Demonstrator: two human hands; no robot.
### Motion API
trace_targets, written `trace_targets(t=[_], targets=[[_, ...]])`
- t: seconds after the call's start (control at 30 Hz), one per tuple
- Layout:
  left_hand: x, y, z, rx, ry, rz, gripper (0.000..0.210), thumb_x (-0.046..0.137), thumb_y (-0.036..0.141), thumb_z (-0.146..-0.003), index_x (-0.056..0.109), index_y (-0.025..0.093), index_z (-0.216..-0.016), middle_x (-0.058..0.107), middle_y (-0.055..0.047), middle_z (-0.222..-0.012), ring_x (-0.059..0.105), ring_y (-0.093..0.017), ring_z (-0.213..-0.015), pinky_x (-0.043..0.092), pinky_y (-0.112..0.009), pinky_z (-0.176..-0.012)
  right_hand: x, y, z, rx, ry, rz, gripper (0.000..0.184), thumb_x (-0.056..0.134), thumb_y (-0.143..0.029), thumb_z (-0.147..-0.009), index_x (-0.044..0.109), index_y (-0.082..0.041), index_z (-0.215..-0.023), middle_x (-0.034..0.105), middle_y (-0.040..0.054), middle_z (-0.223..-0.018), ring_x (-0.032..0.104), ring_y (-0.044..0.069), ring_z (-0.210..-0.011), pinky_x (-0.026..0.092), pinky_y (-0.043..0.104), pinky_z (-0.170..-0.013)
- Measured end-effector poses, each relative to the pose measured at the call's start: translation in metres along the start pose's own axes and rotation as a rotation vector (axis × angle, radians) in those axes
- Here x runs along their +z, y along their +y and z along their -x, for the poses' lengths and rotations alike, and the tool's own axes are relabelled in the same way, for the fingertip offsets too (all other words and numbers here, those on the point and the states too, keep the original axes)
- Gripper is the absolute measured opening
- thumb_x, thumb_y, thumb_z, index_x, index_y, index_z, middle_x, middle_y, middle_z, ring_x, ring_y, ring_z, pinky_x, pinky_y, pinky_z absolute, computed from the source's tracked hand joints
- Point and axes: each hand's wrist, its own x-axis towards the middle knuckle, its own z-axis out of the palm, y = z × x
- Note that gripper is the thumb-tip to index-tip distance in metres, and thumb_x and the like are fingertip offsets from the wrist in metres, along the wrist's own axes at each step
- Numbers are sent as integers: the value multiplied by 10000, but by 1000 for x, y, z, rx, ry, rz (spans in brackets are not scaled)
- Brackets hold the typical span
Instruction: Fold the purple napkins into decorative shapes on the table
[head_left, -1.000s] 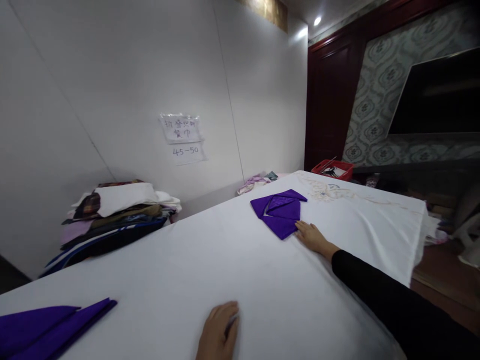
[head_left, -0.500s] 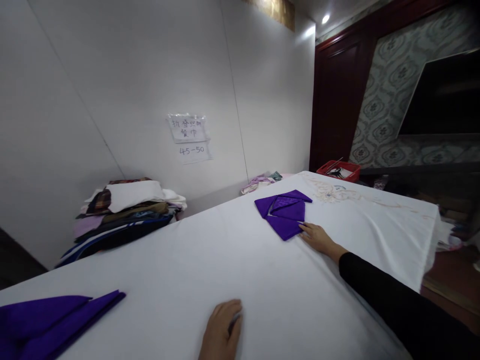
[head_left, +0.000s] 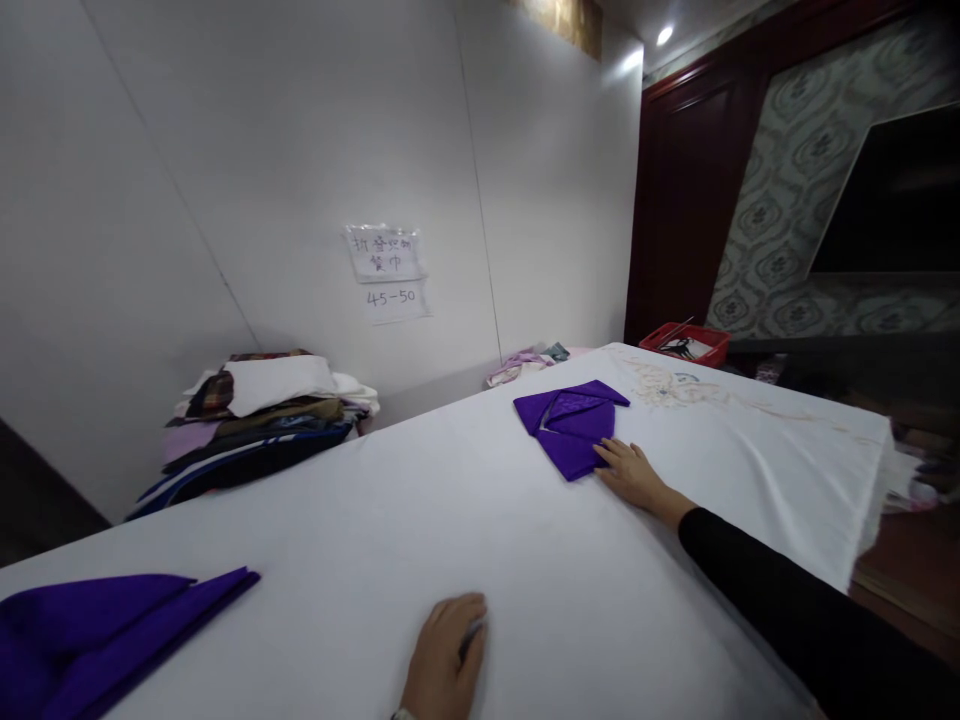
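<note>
A folded purple cloth napkin [head_left: 574,455] lies on the white tablecloth [head_left: 360,560], right of the middle. Its folds form pointed corners, with a small triangular panel in the centre and a thin white gap beside it. My right hand [head_left: 630,473] rests on the napkin's lower right edge, fingers spread and laid flat. Lower in the view, my left hand [head_left: 446,655] sits on the tablecloth, loosely curved, with its thumb apart from the fingers and nothing visible in it. Another folded purple cloth [head_left: 97,640] lies at the lower left, partly cut off by the frame.
Against the white wall is a stack of folded clothes [head_left: 262,425]. More crumpled fabric [head_left: 521,366] lies behind the table's far edge. A red basket [head_left: 712,345] stands past the far right corner. Two handwritten paper signs [head_left: 386,255] hang on the wall.
My right fingers have spread and moved further onto the napkin's edge. The gap between its lower flap and centre panel has narrowed. My left hand stays nearly still; the view has shifted slightly.
</note>
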Motion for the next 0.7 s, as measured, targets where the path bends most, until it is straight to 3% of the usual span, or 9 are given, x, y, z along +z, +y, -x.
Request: trace_targets(t=[0.2, 0.4, 0.57, 0.7], targets=[[0, 0, 1, 2, -1, 10, 182, 509, 311, -809, 627, 234, -924, 679, -48, -924, 625, -167, -866, 556, -303, -752, -4, -38, -47, -32, -53, -98, 509, 354, -463, -866, 422, -195, -1293, 396, 110, -1350, 321, 261, -1248, 268, 431, -983], [-1, -1, 1, 46, 18, 6, 161, 516, 280, -803, 618, 226, -915, 683, -43, -907, 629, -160, -845, 556, -297, -747, 11, -66, -92, 33, -123, -115, 479, 420, -422, -839, 460, -186, -1254, 477, 125, -1281, 427, 270, -1170, 341, 412, -925], [0, -2, 1, 18, 22, 21, 169, 516, 284, -805, 617, 223, -927, 680, -45, -920, 624, -157, -863, 551, -292, -762, 25, -74, -93, 83, -140, -99, 447, 451, -399, -812, 492, -203, -1212, 524, 126, -1226, 490, 284, -1096, 375, 406, -872], [0, -3, 2, 1, 19, 46, 166, 519, 287, -802, 619, 229, -920, 682, -46, -916, 627, -162, -861, 548, -293, -761, 25, -75, -80, 58, -136, -85, 453, 432, -387, -819, 496, -166, -1209, 489, 142, -1258, 454, 278, -1132, 348, 374, -904]])
